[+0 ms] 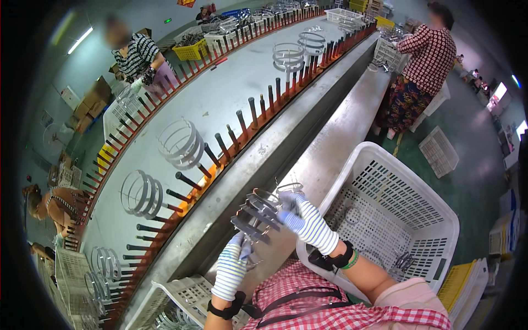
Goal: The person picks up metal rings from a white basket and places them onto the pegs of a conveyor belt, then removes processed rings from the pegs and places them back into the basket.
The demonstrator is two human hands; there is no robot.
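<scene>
Red-checked apron (308,294) nearest cam, at lower edge. L hand (231,267), striped glove, fingers closed on lower end of metal ring frames (257,215), held up over metal ledge (335,146). R hand (311,223), same glove type, fingers bent at frames' upper R side; blurred, can't tell if gripping. White basket (404,179) to R, few wire pcs inside. Beyond ledge: row of dark-tipped pegs (221,146), more ring frames (190,148) along it. Farther: co-worker w/ patterned top (432,60), upper R; another, striped top (132,60), across table.
</scene>
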